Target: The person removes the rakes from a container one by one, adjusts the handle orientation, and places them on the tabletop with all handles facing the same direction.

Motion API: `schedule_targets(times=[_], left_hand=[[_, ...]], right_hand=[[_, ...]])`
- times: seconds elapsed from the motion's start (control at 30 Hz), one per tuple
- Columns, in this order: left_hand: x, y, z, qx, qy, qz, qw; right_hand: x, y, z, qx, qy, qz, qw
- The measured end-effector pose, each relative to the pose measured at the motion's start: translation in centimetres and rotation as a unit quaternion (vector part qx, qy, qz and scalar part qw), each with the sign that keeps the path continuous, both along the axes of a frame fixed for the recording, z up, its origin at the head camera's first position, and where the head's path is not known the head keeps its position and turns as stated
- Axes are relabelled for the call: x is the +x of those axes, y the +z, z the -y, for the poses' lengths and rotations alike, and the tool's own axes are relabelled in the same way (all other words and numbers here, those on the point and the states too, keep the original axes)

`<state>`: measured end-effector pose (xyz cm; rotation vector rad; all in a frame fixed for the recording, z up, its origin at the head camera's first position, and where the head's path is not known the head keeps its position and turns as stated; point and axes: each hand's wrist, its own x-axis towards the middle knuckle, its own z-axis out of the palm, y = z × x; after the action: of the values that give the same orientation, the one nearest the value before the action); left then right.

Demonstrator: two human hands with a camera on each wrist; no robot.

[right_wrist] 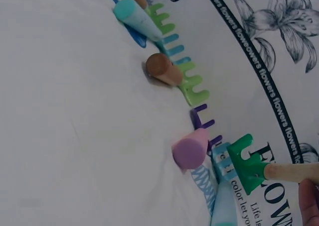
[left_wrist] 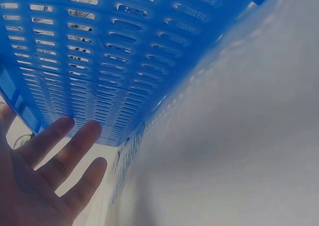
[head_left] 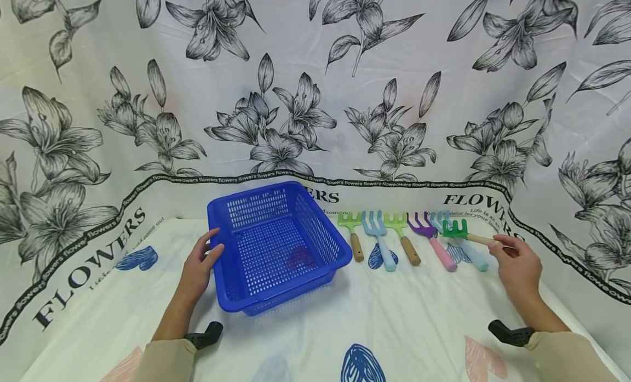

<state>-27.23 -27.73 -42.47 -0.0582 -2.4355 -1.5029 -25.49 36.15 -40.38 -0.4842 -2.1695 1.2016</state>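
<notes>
A blue plastic basket (head_left: 281, 294) with slotted walls stands left of centre in the head view. My left hand (head_left: 199, 261) holds its left rim; in the left wrist view several spread fingers (left_wrist: 75, 156) lie along the outside of its wall. At the right, my right hand (head_left: 517, 261) pinches the pale wooden handle of a small green hand rake (head_left: 455, 229). Its head overlaps a light blue rake (head_left: 475, 256) in the head view. Only a bit of that hand shows in the right wrist view, beside the green rake (right_wrist: 249, 169).
Left of the held rake lie a purple rake with pink handle (head_left: 443, 254), a green rake with brown handle (head_left: 410, 251), a blue rake (head_left: 386, 255) and another green one (head_left: 357, 247), side by side. Behind them rises a flower-printed cloth (head_left: 340, 97). White patterned cloth (head_left: 315, 338) covers the table.
</notes>
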Motion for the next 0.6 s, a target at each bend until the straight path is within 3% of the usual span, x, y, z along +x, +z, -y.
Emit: schedule_targets(times=[0.6], left_hand=[[-0.1,-0.1,0.2,0.000,-0.007,-0.007,0.9999]], right_hand=[[-0.5,-0.9,-2.3,-0.065,-0.045,0.025,0.997]])
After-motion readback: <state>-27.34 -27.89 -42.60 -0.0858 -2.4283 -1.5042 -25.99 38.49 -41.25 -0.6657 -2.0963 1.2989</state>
